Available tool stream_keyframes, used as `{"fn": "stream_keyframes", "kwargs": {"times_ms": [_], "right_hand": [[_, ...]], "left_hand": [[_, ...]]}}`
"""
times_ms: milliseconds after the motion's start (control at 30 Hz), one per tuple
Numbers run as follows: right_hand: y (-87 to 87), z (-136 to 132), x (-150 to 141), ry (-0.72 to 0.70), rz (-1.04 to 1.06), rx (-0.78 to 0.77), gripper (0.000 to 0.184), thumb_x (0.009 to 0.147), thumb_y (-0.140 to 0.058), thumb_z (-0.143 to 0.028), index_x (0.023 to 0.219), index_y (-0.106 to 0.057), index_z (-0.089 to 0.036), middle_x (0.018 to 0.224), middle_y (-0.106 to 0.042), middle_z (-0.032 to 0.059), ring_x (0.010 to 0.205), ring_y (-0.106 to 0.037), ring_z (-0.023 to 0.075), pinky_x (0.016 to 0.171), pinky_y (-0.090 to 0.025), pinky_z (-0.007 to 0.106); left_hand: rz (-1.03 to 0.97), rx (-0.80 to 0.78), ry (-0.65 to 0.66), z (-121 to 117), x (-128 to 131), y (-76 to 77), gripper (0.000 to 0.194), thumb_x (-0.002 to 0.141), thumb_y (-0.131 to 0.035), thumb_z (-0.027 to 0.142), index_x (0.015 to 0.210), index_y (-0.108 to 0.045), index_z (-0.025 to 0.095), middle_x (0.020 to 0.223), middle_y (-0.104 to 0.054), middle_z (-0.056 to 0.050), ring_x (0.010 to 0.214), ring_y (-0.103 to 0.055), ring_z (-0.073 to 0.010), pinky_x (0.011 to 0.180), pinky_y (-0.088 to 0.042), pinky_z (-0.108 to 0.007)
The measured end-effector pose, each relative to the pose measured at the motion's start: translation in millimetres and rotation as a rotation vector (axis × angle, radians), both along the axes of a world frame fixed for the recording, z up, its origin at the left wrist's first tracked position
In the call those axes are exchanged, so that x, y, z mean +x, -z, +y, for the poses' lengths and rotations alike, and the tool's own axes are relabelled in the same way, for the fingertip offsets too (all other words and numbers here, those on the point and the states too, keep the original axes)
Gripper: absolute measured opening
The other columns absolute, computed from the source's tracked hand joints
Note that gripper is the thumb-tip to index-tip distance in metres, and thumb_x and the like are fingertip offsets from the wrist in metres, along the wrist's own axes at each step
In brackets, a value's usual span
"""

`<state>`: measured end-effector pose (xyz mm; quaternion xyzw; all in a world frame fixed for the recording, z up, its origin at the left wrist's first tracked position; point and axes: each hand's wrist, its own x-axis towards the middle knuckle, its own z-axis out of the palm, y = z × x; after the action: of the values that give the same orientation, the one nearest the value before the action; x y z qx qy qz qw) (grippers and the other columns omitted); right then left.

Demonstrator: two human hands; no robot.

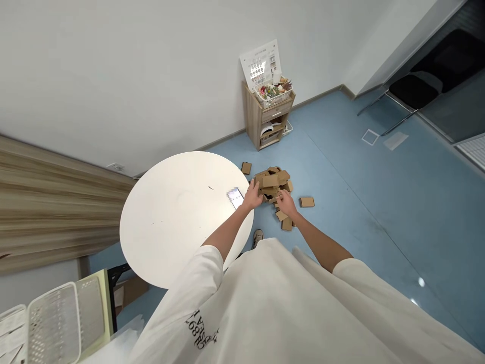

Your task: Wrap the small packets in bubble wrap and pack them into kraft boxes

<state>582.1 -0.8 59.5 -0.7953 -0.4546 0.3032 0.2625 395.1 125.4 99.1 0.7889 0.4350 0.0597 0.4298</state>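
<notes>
My left hand (253, 196) is closed on the left side of a small brown cardboard box (268, 197) that looks partly unfolded. At the box's right side, my right hand (287, 202) pinches its edge. The box is held above a heap of similar small cardboard boxes (283, 176) on the floor, and its outline blends with them. Below my right hand lie a few more boxes (287, 224). Single boxes rest apart from the heap, one to the right (306, 202) and one at the upper left (246, 168).
A round white table (178, 212) stands at my left with a phone (235, 197) near its edge. By the wall, a small wooden cabinet (253, 114) carries a white basket (273, 96) of mixed items. A black chair (413, 92) is at the far right; a perforated white basket (55, 323) sits lower left.
</notes>
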Motion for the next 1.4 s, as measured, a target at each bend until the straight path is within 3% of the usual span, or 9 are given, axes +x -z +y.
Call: {"fn": "stream_keyframes", "kwargs": {"times_ms": [267,600,1067,1400], "right_hand": [[2.2,-1,-9,-0.079,0.102,-0.046,0.052,0.097,-0.042,-0.042,0.143,-0.053,-0.021,0.151,-0.046,0.0147,0.117,-0.062,0.0288,0.101,-0.051,0.047],[-7.0,5,-60,-0.189,0.161,0.02,0.044,0.096,-0.045,-0.036,0.136,-0.058,-0.022,0.144,-0.051,0.0142,0.11,-0.064,0.0261,0.098,-0.053,0.045],[-39.0,22,-173,-0.416,0.134,0.094,0.04,0.097,-0.043,-0.032,0.132,-0.06,-0.022,0.14,-0.053,0.0119,0.109,-0.063,0.023,0.094,-0.054,0.039],[-31.7,-20,-307,-0.527,0.098,0.095,0.039,0.095,-0.045,-0.03,0.13,-0.061,-0.025,0.14,-0.053,0.0109,0.103,-0.066,0.0215,0.096,-0.054,0.042]], "left_hand": [[0.005,0.068,-0.03,-15,-23,0.3,0.073,0.086,-0.058,0.031,0.154,-0.035,0.02,0.169,-0.016,-0.012,0.155,-0.017,-0.0358,0.123,-0.027,-0.053],[0.069,0.154,-0.122,-45,-79,-1.1,0.059,0.089,-0.055,0.025,0.147,-0.045,0.018,0.165,-0.025,-0.017,0.154,-0.024,-0.0333,0.121,-0.03,-0.053],[0.056,0.116,-0.399,-94,-213,-16.5,0.055,0.092,-0.051,0.025,0.146,-0.044,0.02,0.163,-0.03,-0.016,0.153,-0.025,-0.03,0.122,-0.026,-0.053],[0.006,0.11,-0.49,-160,-349,-17.9,0.058,0.092,-0.05,0.026,0.149,-0.041,0.023,0.158,-0.04,-0.013,0.149,-0.034,-0.0284,0.121,-0.03,-0.05]]}}
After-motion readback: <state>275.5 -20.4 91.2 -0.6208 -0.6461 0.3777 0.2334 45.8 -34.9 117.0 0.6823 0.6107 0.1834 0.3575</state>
